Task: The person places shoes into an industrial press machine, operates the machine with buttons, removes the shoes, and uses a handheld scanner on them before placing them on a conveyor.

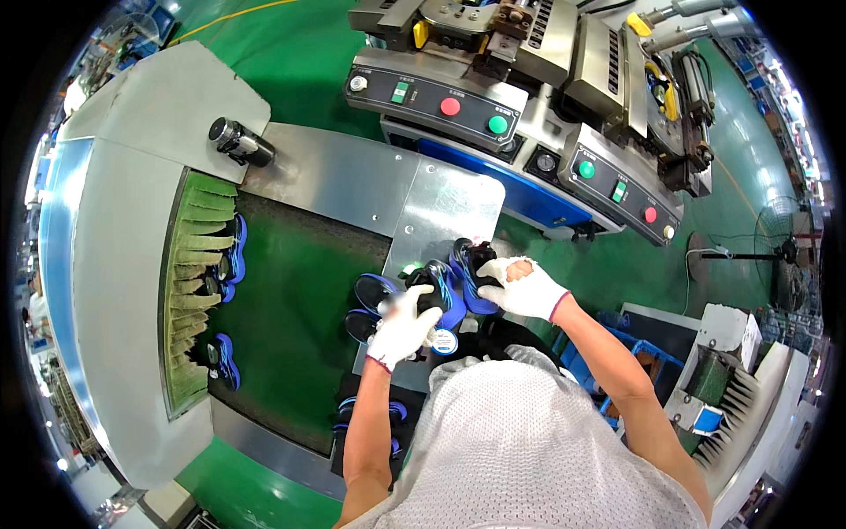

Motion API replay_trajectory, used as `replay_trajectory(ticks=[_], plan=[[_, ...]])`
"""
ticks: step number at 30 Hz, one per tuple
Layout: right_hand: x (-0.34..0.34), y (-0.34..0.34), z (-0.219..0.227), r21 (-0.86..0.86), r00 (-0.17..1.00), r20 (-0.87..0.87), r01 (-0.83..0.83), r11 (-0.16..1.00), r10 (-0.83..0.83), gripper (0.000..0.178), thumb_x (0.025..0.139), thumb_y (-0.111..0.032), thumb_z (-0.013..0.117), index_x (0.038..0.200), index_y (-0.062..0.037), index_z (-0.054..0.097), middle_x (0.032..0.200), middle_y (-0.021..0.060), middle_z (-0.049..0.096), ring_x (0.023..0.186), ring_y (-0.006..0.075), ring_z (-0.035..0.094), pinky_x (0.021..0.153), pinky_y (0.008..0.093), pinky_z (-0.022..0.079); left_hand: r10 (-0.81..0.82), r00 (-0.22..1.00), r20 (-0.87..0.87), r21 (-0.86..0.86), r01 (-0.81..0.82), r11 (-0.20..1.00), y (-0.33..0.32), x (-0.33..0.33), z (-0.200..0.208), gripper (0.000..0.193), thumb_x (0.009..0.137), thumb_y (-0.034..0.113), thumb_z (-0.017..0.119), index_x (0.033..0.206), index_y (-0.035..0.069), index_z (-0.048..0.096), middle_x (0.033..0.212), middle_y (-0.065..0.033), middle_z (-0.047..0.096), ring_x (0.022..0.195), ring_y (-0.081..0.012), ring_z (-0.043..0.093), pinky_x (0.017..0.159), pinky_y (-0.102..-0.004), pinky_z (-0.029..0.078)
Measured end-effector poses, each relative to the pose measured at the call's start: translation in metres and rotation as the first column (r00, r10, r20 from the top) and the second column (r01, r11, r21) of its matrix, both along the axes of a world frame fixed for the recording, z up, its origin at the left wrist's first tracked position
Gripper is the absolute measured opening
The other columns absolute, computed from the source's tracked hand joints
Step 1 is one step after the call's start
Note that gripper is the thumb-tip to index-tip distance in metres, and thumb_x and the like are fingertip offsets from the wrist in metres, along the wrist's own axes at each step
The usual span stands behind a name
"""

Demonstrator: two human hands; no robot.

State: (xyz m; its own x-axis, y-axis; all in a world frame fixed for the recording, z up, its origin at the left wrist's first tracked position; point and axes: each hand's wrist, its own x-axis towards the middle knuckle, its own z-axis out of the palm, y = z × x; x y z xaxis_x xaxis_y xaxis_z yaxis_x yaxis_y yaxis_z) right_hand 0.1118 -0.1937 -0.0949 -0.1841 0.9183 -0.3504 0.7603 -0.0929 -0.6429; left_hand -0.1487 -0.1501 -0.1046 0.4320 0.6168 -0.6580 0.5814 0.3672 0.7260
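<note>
My left hand (404,328), in a white glove, has its finger and thumb on the near end of a black and blue sports shoe (430,279) at the table's edge. Beside it, my gloved right hand (527,289) holds a second black and blue shoe (462,257), its fingers curled over the upper. Part of each shoe is hidden by the gloves. Just left of my left hand lie more blue-rimmed shoes (374,289). Near my left wrist is a round white and blue lid or tin (443,342).
Shoes (236,251) lie on the green conveyor belt (291,309), by the fringed curtain (189,282) of a grey machine. A dark bottle (242,143) rests on the metal frame. A press with button panels (436,99) stands ahead; blue crates (648,353) and a fan (784,247) are right.
</note>
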Motion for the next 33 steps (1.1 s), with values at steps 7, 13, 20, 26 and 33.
replay_trajectory(ticks=[7,13,20,26,33], plan=[[-0.005,-0.009,-0.009,0.086,0.999,0.039,-0.014,0.996,0.011,0.034,0.091,-0.030,0.066,0.111,-0.0031,0.070,0.106,0.0174,0.073,0.101,0.0341,0.070,0.091,0.0409,0.054,0.014,0.999,0.044,-0.064,-0.011,0.998,-0.005,-0.003,-0.007,0.055,0.094,0.016,0.067,0.144,0.004,0.049,0.078,-0.0100,0.067,0.056,-0.0143,0.064,0.048,-0.0300,0.055],[-0.008,-0.014,-0.011,0.082,1.000,0.010,0.011,0.997,-0.012,0.033,0.092,-0.031,0.065,0.112,-0.0048,0.069,0.106,0.0167,0.073,0.099,0.0335,0.070,0.093,0.0411,0.053,0.056,0.998,0.007,-0.131,-0.055,0.990,-0.001,-0.009,0.006,0.054,0.095,0.017,0.068,0.144,0.002,0.049,0.084,-0.0112,0.066,0.063,-0.0143,0.067,0.055,-0.0293,0.056],[-0.002,-0.025,-0.023,0.139,0.998,0.002,0.055,0.989,-0.056,0.034,0.092,-0.033,0.064,0.114,-0.0068,0.068,0.106,0.0146,0.073,0.098,0.0318,0.071,0.093,0.0425,0.053,0.089,0.996,0.031,-0.079,-0.086,0.993,-0.006,-0.003,0.006,0.053,0.095,0.017,0.069,0.143,0.005,0.051,0.085,-0.0082,0.065,0.063,-0.0130,0.064,0.057,-0.0297,0.054],[-0.009,-0.030,-0.034,0.210,0.998,0.045,0.043,0.977,-0.053,0.029,0.093,-0.026,0.064,0.113,-0.0060,0.067,0.102,0.0155,0.072,0.094,0.0336,0.070,0.086,0.0446,0.054,-0.138,0.989,-0.046,0.425,0.145,0.894,-0.017,0.014,-0.028,0.045,0.094,0.015,0.066,0.137,0.002,0.057,0.113,-0.0185,0.068,0.093,-0.0274,0.070,0.081,-0.0395,0.056],[-0.049,-0.022,-0.122,0.154,0.993,-0.111,0.058,0.986,-0.041,0.036,0.086,-0.001,0.058,0.121,-0.0043,0.065,0.108,0.0188,0.069,0.101,0.0367,0.068,0.087,0.0429,0.054,-0.199,0.932,-0.302,0.496,0.332,0.803,-0.027,0.033,-0.117,0.053,0.091,0.025,0.064,0.139,0.006,0.052,0.138,-0.0256,0.055,0.126,-0.0445,0.056,0.103,-0.0500,0.047]])
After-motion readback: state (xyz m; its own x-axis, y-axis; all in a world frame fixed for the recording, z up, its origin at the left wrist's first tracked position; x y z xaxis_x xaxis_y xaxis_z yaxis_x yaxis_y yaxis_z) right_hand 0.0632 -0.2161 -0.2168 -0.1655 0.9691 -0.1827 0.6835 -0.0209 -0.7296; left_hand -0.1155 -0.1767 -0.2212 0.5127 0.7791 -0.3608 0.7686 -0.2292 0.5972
